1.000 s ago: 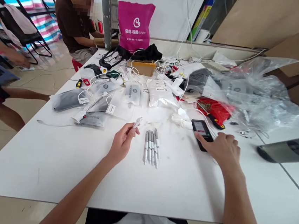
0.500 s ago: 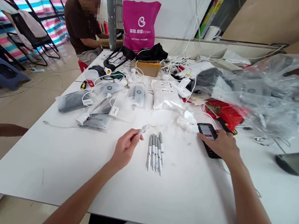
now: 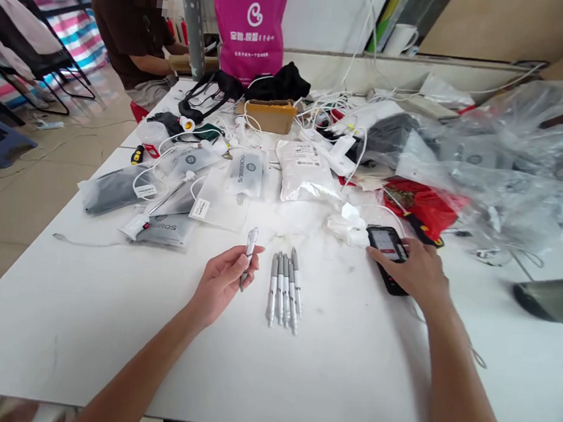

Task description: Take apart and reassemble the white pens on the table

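Observation:
My left hand point(image 3: 222, 278) is closed on a grey and white pen point(image 3: 250, 251), held nearly upright a little above the table between thumb and fingers. Just to its right, several similar pens point(image 3: 285, 291) lie side by side, grey ends pointing away from me. With my right hand point(image 3: 418, 270) I grip a black handheld device point(image 3: 389, 258) from its right side, thumb along the near edge and fingers partly hidden behind it. Its screen is lit, and it rests on the white table point(image 3: 226, 371). Crumpled white tissue point(image 3: 348, 225) sits just beyond it.
Grey packets point(image 3: 160, 229), a white pouch point(image 3: 307, 174), a small cardboard box point(image 3: 269, 115) and tangled white cables fill the far side. Clear plastic bags point(image 3: 524, 168) and a screwdriver point(image 3: 422, 228) lie right. Another person point(image 3: 129, 37) sits at the far left beside a pink bag point(image 3: 249, 25).
My left hand has turned the pen more upright, so more of it shows. My right hand still grips the device. The whole view has shifted slightly.

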### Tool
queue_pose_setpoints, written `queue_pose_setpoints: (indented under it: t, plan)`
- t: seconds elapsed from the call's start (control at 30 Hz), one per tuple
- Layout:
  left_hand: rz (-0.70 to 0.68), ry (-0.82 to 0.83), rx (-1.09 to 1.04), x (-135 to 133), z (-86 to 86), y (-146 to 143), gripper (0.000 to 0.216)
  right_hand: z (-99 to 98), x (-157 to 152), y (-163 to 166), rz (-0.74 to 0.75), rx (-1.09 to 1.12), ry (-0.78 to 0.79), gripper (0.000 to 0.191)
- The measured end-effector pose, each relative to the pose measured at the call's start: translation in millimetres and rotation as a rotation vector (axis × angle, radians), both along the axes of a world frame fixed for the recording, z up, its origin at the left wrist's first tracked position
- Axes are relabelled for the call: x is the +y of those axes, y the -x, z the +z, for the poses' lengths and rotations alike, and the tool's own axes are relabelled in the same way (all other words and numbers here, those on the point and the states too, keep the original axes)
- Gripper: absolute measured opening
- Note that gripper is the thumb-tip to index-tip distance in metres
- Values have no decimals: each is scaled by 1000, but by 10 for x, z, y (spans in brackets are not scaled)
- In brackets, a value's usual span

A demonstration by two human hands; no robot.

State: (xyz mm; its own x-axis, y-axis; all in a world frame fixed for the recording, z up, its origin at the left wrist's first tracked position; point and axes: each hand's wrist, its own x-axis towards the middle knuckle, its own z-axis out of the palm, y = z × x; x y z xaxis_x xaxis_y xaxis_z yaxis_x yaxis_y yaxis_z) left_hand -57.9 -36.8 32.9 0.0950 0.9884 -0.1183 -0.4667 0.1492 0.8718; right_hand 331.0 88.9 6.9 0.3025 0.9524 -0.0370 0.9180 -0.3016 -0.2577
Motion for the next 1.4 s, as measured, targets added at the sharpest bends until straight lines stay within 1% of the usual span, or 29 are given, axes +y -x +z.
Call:
queue_pose_setpoints:
  t: [0.07,0.13,0.17,0.2,0.23,0.27,0.3,0.37,0.4,0.43,0.5,0.53,0.63,0.7,0.87,0.97,1.03,1.13,1.23,1.4]
  plan:
    - [-11,-8,3,1,5,-3,34,7,-67,53,9,-25,-81,96]
    - [-32,-27,23,-1,2,0,38,57,-160,188,66,-39,-260,97]
    - [-51,-38,49,-4,-3,3,39,100,-215,290,120,-19,-369,91]
    - [-82,-50,92,-9,-10,6,39,154,-278,415,220,40,-470,80]
    - [-125,-63,150,-14,-19,8,39,213,-347,558,350,133,-534,71]
    - [-174,-79,218,-20,-28,7,40,273,-421,712,507,242,-559,65]
    - [-219,-99,287,-26,-39,3,40,326,-498,868,674,346,-555,64]
    - [-271,-146,410,-32,-61,-12,39,392,-642,1149,941,472,-551,69]
    - [-274,-169,457,-31,-73,-22,37,396,-701,1257,1051,491,-558,66]
    - [-262,-188,492,-29,-86,-31,34,381,-748,1338,1139,502,-553,59]
    - [-227,-217,531,-18,-114,-46,28,303,-806,1418,1242,520,-544,47]
    - [-205,-229,539,-12,-129,-49,27,251,-821,1424,1263,517,-545,43]
    - [-130,-287,583,0,-180,-46,26,104,-842,1390,1257,474,-539,35]
    - [-86,-377,679,-3,-215,-41,25,41,-856,1375,1253,442,-537,32]
    - [40,-628,1014,-15,-277,-41,14,-10,-881,1416,1222,451,-551,25]
    - [110,-766,1132,-11,-307,-49,13,-10,-886,1424,1202,434,-539,22]
    - [150,-851,1150,-8,-331,-57,12,-10,-891,1417,1216,418,-522,22]
    - [184,-919,1136,-8,-367,-73,13,-12,-901,1410,1227,403,-522,19]
    - [199,-964,1121,-10,-387,-87,16,-19,-907,1420,1213,354,-556,8]
    - [213,-1002,1143,-5,-390,-91,17,-26,-916,1434,1204,365,-489,11]
